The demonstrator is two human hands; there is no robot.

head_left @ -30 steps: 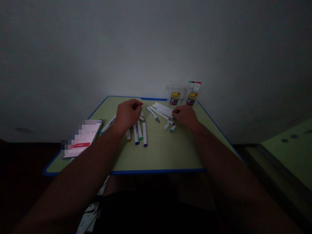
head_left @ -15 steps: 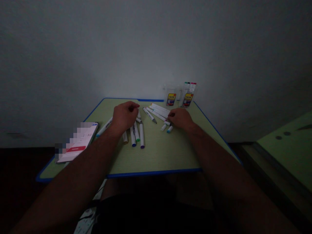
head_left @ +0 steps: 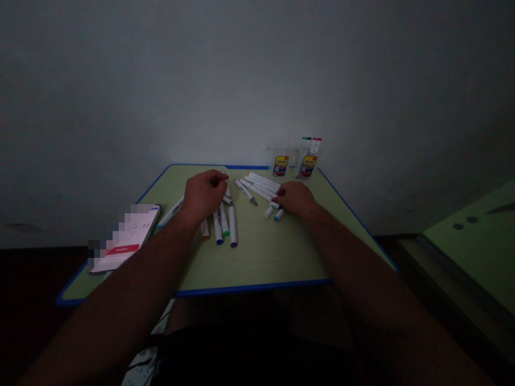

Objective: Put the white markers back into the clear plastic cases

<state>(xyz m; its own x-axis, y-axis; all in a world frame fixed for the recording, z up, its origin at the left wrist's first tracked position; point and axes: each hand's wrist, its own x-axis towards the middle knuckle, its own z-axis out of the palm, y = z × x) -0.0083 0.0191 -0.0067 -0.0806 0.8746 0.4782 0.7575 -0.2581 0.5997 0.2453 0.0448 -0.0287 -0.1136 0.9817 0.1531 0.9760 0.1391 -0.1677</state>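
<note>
My left hand [head_left: 203,194] is curled in a loose fist over a bunch of white markers [head_left: 223,222] with coloured ends, lying on the green desk [head_left: 257,257]. What its fingers hold is hidden. My right hand [head_left: 294,197] is closed, fingertips pinching the near end of a row of white markers [head_left: 261,185]. Two loose caps [head_left: 274,213] lie just in front of that hand. One marker with a dark tip [head_left: 245,192] lies between my hands.
A phone [head_left: 126,238] with a lit screen lies at the desk's left front corner. Two clear marker boxes [head_left: 280,159] [head_left: 308,158] stand at the back right against the wall. Another green desk [head_left: 475,241] is at the right. The room is dim.
My head has turned slightly, shifting the desk in view. Both hands stay almost where they were; the right hand has drawn slightly nearer to the loose caps.
</note>
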